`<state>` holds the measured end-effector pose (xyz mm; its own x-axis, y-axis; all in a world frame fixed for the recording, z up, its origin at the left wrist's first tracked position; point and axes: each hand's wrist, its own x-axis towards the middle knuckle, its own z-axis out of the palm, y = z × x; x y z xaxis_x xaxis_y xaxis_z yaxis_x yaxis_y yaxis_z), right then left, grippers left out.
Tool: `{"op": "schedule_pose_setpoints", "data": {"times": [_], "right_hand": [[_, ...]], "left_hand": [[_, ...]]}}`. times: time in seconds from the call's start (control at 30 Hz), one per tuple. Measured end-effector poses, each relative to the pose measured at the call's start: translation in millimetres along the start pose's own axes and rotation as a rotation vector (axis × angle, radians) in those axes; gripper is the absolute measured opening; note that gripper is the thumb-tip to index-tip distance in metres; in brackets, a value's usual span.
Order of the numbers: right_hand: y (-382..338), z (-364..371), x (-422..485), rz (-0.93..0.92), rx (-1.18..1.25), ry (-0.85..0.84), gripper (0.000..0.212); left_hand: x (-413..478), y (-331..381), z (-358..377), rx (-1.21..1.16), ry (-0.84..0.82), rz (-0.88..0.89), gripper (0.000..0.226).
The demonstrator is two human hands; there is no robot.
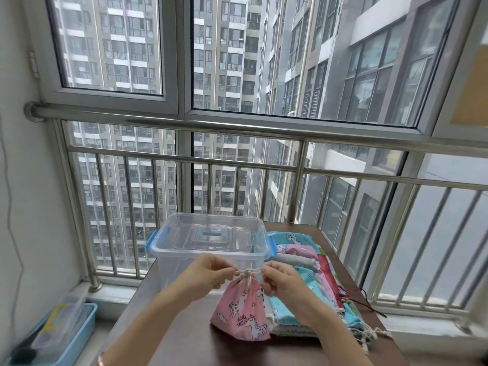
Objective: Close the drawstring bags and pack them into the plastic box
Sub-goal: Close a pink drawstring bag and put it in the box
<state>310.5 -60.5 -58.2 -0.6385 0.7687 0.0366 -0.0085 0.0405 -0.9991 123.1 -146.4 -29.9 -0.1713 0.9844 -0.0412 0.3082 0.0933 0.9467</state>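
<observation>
Tightening step: the pink bag (241,310) stands on the desk (182,328) with its neck already gathered, so the work in hand looks like pulling or knotting its cord (247,272).
Left hand: the left hand (208,274) is raised at the neck, its fingers (225,271) pinching the cord on that side.
Right hand: the right hand (281,282) mirrors it, thumb and fingers pinching the cord on the other side, so the cord runs taut between the two hands.
Bag's place: it is just in front of the plastic box (179,268) and right beside the pile of bags (303,262). Whether it touches the box cannot be told.
Box: it sits at the far side of the desk. A lid (208,233) seems to lie on top, though the clear plastic makes that uncertain, and no bag shows inside.
Next move: once the neck is secure, the bag probably has to be lifted over the rim. If the lid is on, it must come off first, which needs a free hand.
Progress: early, judging by the full pile and the bare box.
Counts: one bag in hand, one box, one lid, two blue latches (152,240) and two hands.
Pile count: many bags overlap in blue, pink, grey and red, too layered to number.
Floor: one blue tray (79,331) lies below the desk on the left.
</observation>
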Motion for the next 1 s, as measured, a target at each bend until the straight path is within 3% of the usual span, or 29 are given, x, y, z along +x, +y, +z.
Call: {"op": "schedule_pose_setpoints", "data": {"times": [0.17,0.27,0.3,0.4,0.57,0.67,0.77,0.8,0.87,0.93,1.0], "right_hand": [[2,-5,-1,-0.026,-0.137,-0.041,0.009],[-7,0,-1,-0.058,-0.416,-0.112,0.049],[-10,3,0,-0.088,-0.5,-0.138,0.052],[-24,10,6,-0.183,-0.611,-0.138,0.024],[-75,3,19,-0.221,-0.276,-0.091,0.015],[-105,-2,38,-0.271,-0.057,-0.012,0.014],[-123,-8,63,-0.288,0.051,0.095,0.008],[-127,-10,70,-0.289,0.072,0.133,0.009],[-129,-14,87,-0.273,0.057,0.233,0.012],[-126,-17,99,-0.219,-0.061,0.325,0.018],[-121,-21,109,-0.17,-0.245,0.314,0.03]], "left_hand": [[2,-6,8,0.059,0.028,0.028,0.017],[3,1,11,-0.097,-0.008,0.007,0.014],[3,4,10,-0.108,-0.023,0.009,0.015],[6,12,7,-0.104,-0.021,0.041,0.023],[9,17,-11,-0.231,-0.221,0.135,0.057],[8,24,-19,-0.171,-0.301,0.151,0.057],[14,32,-26,-0.449,-0.366,0.053,0.063],[19,35,-29,-0.579,-0.336,0.014,0.065],[33,40,-38,-0.708,-0.179,-0.043,0.046],[51,44,-50,-0.699,0.026,-0.134,0.023],[73,46,-66,-0.583,0.121,-0.212,0.016]]}}
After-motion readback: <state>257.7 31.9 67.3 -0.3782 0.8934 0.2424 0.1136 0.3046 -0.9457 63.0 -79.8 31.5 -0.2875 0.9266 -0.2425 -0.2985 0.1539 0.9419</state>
